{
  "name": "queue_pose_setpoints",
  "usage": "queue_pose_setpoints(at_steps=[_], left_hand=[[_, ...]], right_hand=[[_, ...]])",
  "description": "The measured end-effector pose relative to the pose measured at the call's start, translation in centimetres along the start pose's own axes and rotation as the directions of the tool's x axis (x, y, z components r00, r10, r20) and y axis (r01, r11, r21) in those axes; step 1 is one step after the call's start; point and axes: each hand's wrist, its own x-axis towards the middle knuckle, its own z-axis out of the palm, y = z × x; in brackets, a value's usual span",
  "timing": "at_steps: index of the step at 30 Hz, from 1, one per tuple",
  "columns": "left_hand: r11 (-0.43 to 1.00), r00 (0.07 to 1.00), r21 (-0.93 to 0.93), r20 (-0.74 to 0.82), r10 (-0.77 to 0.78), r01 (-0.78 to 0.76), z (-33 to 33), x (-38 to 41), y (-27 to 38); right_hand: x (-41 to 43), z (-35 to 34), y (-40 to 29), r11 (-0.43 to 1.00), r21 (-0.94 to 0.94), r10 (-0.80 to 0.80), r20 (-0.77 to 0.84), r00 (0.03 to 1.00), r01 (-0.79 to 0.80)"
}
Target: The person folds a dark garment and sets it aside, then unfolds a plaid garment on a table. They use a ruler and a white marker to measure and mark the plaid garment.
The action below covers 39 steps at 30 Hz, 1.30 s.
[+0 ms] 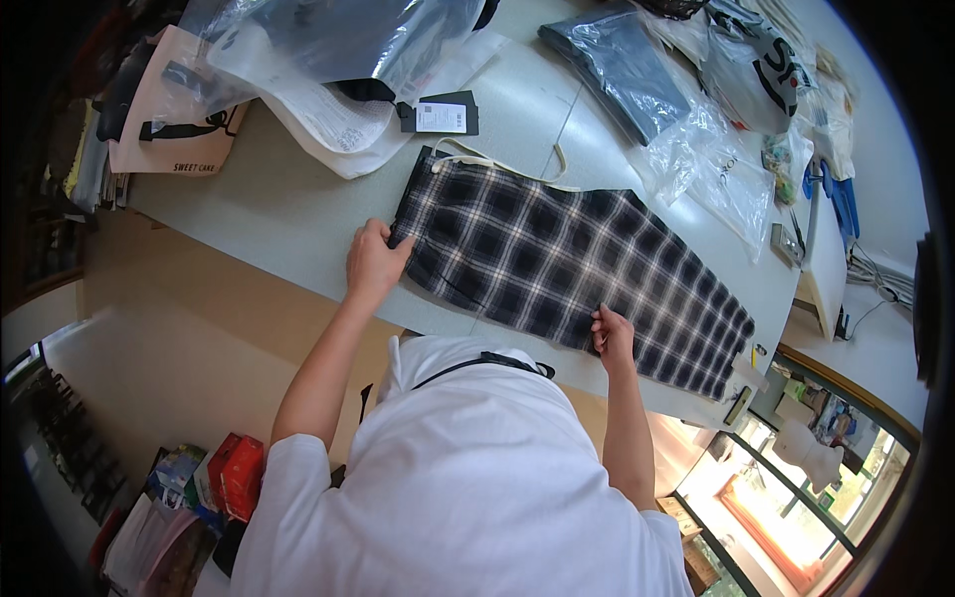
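Black-and-white plaid trousers (537, 246) lie folded lengthwise across the pale table (298, 216), the waistband at left and the hems at right. My left hand (377, 257) grips the near corner of the waistband, thumb on top. Over the near long edge, about midway along, is my right hand (613, 336) with its fingers curled together; whether they pinch the cloth I cannot tell. A white drawstring (515, 158) loops out beyond the far edge. Just past the waistband rests a black hang tag (440, 116) bearing a printed label.
Clear plastic packaging (358, 45) covers the far left, beside a pink paper bag (179, 149). A dark garment in plastic (615, 71) and a clear bag (716, 164) lie at the far right. Blue-handled scissors (843, 205) are near a white board (819, 261). Red boxes (237, 474) stand below left.
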Motion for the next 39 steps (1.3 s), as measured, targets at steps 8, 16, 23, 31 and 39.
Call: queue_pose_setpoints(at_steps=[8, 16, 23, 31, 39], left_hand=[[0.889, 0.893, -0.093, -0.068, 0.445, -0.449, -1.9, -4.1, 6.6], [0.929, 0.947, -0.259, -0.253, 0.2, -0.266, -1.2, -0.7, 4.3], [0.984, 0.965, -0.009, -0.199, 0.172, -0.178, 2.6, 11.1, 2.8], [0.968, 0.998, 0.249, -0.056, -0.019, 0.032, 1.0, 9.9, 4.6], [0.943, 0.969, 0.243, -0.148, -0.198, 0.229, -1.7, 4.2, -1.1]], right_hand=[[0.0, -0.3, 0.0, 1.0, -0.014, 0.017, -0.038, 0.999, -0.018], [0.0, -0.2, -0.2, 0.999, -0.019, 0.03, -0.072, 0.997, -0.032], [0.2, -0.1, -0.4, 0.998, -0.036, 0.044, -0.064, 0.997, -0.046], [0.1, 0.0, -0.2, 0.999, -0.052, 0.007, -0.051, 0.999, -0.009], [-0.1, 0.1, -0.4, 0.999, -0.033, 0.035, -0.045, 0.998, -0.037]])
